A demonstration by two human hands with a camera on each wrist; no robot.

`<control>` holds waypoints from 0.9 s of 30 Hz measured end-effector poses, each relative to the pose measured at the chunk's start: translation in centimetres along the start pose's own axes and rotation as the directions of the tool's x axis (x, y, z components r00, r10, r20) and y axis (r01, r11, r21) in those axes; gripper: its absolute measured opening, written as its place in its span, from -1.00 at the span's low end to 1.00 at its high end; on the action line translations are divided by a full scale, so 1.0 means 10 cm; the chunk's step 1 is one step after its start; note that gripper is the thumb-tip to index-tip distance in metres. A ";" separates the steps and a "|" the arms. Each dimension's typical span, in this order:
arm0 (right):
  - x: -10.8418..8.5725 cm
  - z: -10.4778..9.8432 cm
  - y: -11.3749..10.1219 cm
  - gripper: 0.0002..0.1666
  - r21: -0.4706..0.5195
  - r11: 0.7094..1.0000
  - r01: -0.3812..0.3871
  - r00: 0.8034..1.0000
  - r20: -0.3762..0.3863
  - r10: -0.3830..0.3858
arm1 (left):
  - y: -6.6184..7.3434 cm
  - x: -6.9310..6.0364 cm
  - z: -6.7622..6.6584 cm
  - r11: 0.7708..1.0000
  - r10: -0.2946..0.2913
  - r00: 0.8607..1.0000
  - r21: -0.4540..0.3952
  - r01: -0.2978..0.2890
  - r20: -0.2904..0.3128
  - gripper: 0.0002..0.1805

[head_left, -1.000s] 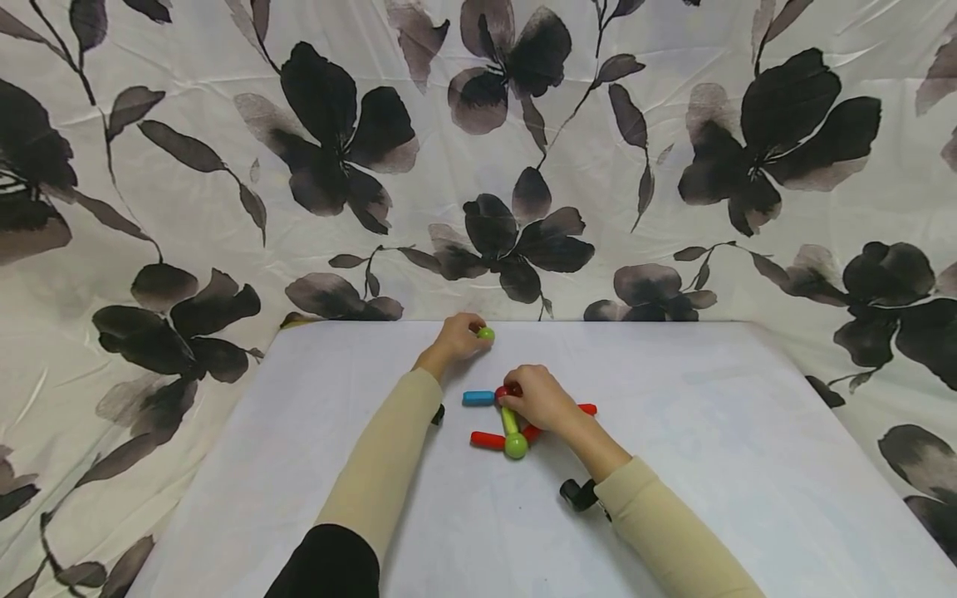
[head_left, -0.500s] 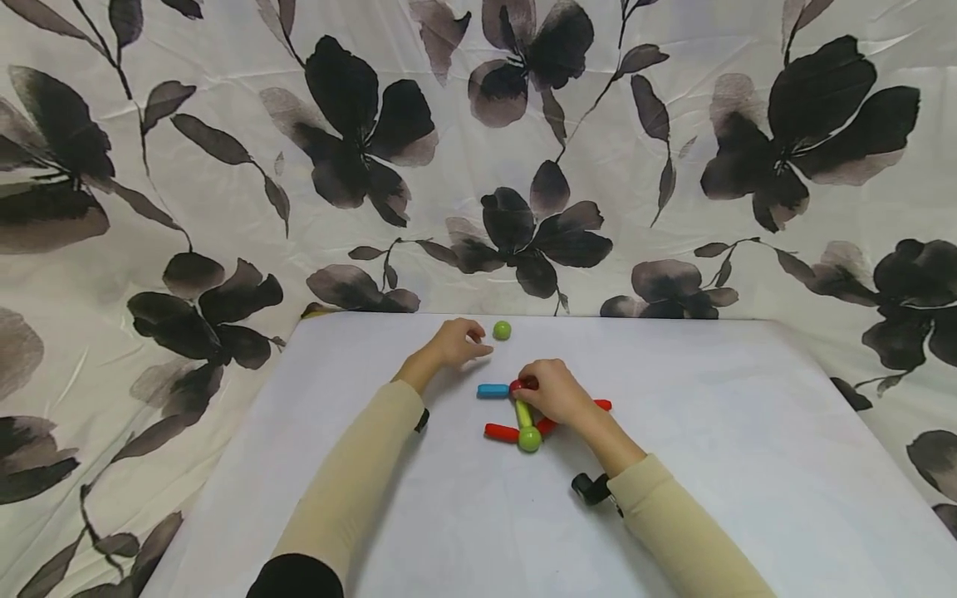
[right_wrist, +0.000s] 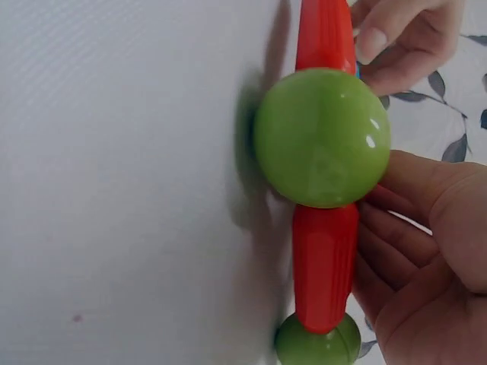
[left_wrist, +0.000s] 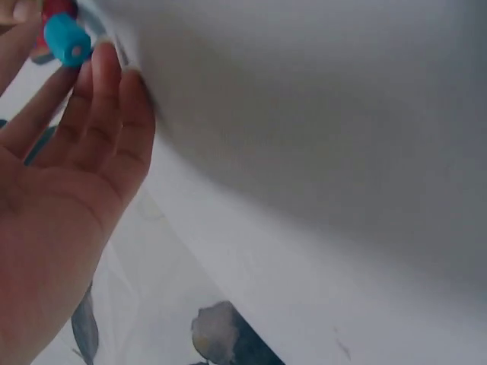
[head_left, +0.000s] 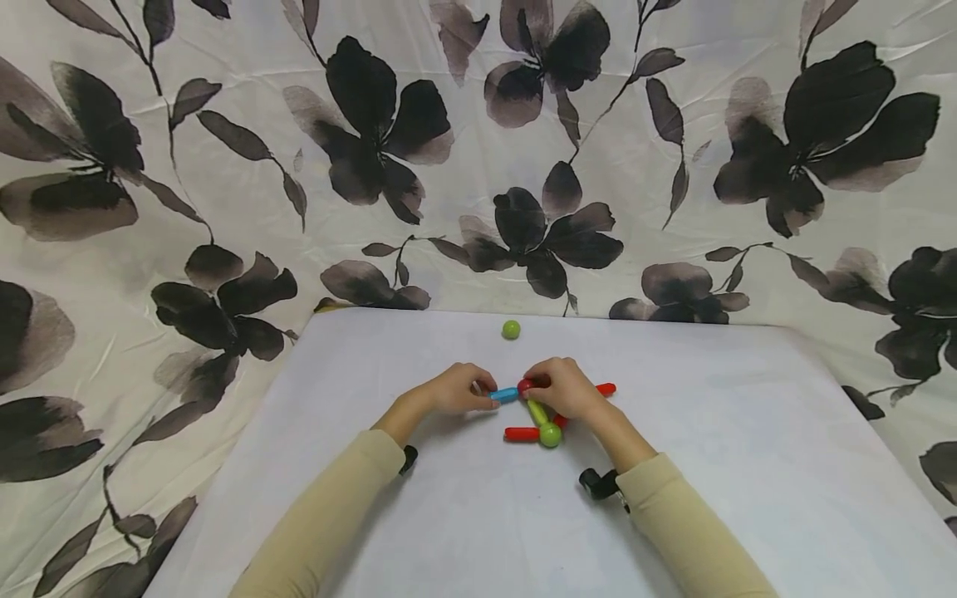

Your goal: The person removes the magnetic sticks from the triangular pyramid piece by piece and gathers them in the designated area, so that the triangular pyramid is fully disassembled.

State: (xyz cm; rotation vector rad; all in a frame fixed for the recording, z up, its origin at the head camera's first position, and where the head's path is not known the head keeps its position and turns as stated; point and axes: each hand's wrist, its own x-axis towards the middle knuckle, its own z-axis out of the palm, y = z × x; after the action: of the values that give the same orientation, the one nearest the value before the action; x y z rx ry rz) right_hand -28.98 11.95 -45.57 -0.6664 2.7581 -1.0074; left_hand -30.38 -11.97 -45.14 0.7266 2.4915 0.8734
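Note:
My left hand pinches a blue rod between thumb and fingers; the rod's holed end faces the left wrist camera. The blue rod meets a red ball, which my right hand grips. From that ball a yellow-green rod runs to a green ball nearer me. Red rods stick out of this green ball on two sides; one red rod points left. The other red rod passes behind my right hand to a second green ball, seen in the right wrist view.
A loose green ball lies near the far edge of the white table. Behind the table hangs a white cloth with dark flowers. A black wrist camera sits under my right wrist.
My left hand has let go of the loose green ball at the far edge, come back toward me and taken hold of the blue rod. My right hand keeps its grip on the red ball.

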 end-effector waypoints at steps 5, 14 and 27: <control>0.02 0.01 -0.01 -0.65 -0.005 1.000 0.003 1.000 0.011 -0.003 | 0.01 0.03 0.08 1.000 -0.016 0.999 0.006 0.016 -0.048 -0.74; 0.03 0.00 -0.02 -0.70 -0.027 1.000 0.016 1.000 -0.017 -0.016 | 0.03 0.08 0.11 1.000 -0.016 0.994 0.023 0.019 -0.111 -0.83; 0.02 0.03 0.01 -0.73 -0.028 1.000 0.001 1.000 -0.023 -0.001 | 0.01 0.07 0.11 0.999 -0.002 0.995 0.040 0.006 -0.105 -0.84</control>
State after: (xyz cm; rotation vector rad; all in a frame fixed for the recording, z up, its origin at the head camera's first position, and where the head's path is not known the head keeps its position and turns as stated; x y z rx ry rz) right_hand -29.06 11.75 -45.88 -0.6643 2.7971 -0.9847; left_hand -30.37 -11.00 -46.01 0.7053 2.6084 0.8835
